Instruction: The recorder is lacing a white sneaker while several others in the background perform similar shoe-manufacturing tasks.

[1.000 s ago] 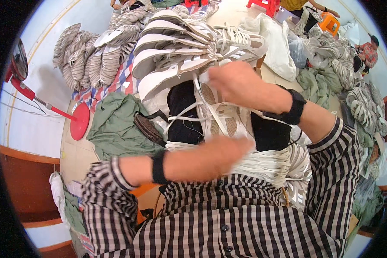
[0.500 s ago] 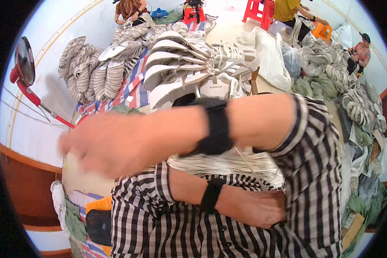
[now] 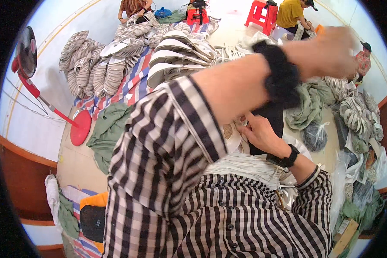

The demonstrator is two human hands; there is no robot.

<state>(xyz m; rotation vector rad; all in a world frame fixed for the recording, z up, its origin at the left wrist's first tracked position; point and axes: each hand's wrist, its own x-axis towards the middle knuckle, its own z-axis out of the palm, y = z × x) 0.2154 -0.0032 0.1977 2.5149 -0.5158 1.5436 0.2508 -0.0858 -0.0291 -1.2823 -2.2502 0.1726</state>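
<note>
My left hand (image 3: pixel 324 52) is stretched across to the upper right, smeared by motion, so its fingers cannot be read. A black band (image 3: pixel 281 75) circles that wrist. Below the raised forearm, my right hand (image 3: pixel 264 135) has its fingers closed at the edge of a light shoe (image 3: pixel 230 133) with a tan mesh part. Much of this shoe is hidden by my left arm and sleeve. A bundle of white laces (image 3: pixel 241 168) lies across my lap, just below the shoe. Dark cloth (image 3: pixel 273 127) shows behind my right hand.
Pale shoes (image 3: pixel 176 56) are stacked ahead, with strung bundles (image 3: pixel 79 64) at the far left. A red fan (image 3: pixel 79 129) stands left beside green cloth (image 3: pixel 109 137). A red stool (image 3: pixel 260 17) and co-workers (image 3: pixel 290 15) are at the back. Bags and bundles (image 3: pixel 359 112) line the right.
My left arm has swung up from my lap to the upper right. My right arm has drawn back from the far left, and its hand is now at the shoe.
</note>
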